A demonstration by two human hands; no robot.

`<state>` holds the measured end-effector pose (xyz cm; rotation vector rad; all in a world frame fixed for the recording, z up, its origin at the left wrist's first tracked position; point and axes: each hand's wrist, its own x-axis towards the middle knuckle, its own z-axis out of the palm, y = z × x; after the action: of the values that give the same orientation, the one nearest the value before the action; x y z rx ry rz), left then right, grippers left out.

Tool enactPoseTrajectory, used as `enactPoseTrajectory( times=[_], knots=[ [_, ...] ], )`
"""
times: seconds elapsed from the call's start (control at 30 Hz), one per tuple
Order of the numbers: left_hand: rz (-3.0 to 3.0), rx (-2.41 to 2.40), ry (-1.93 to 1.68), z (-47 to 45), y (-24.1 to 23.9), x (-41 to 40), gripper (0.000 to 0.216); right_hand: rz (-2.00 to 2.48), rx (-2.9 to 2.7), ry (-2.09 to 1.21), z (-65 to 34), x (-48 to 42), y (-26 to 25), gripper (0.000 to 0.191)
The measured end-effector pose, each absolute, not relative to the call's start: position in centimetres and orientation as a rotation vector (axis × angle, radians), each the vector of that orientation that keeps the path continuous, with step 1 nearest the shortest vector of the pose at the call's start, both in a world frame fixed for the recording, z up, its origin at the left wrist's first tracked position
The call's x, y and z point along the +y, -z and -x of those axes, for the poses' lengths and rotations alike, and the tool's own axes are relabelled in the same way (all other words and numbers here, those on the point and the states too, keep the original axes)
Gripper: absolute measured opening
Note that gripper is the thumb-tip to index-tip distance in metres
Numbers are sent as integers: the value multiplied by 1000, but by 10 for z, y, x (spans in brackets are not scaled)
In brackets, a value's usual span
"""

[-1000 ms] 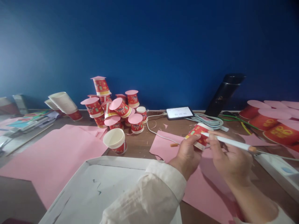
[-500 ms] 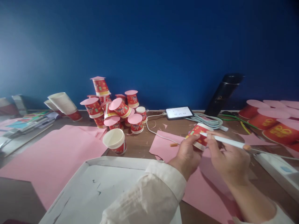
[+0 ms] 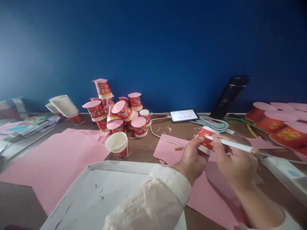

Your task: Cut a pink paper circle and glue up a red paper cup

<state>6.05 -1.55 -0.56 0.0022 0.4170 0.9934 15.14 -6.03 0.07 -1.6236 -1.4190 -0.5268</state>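
Observation:
My left hand (image 3: 192,156) grips a small red paper cup (image 3: 204,138) lying on its side above a pink paper sheet (image 3: 211,188). In my right hand (image 3: 236,161) is a thin white pen-like tool (image 3: 236,146) with an orange rear end and a cord; its tip touches the cup's rim. A cream sleeve covers my left forearm. An open red cup (image 3: 118,144) stands upright to the left, near a large pink sheet (image 3: 55,159).
A pile of red cups with pink lids (image 3: 115,107) stands at the back, beside a stack of white cups (image 3: 64,105). A phone (image 3: 184,115), coiled cable (image 3: 212,124) and black bottle (image 3: 230,95) lie behind. More lidded cups (image 3: 275,123) sit right; a white tray (image 3: 100,195) is near.
Almost nothing has moved. My right hand with the tool has shifted very slightly against the cup.

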Motion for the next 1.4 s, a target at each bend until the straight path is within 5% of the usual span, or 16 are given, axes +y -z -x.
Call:
enactPoseTrajectory(
  times=[1.4],
  knots=[
    [73, 434, -1035, -61, 6, -11, 9, 1681, -1342, 425, -153, -62, 0, 40]
  ],
)
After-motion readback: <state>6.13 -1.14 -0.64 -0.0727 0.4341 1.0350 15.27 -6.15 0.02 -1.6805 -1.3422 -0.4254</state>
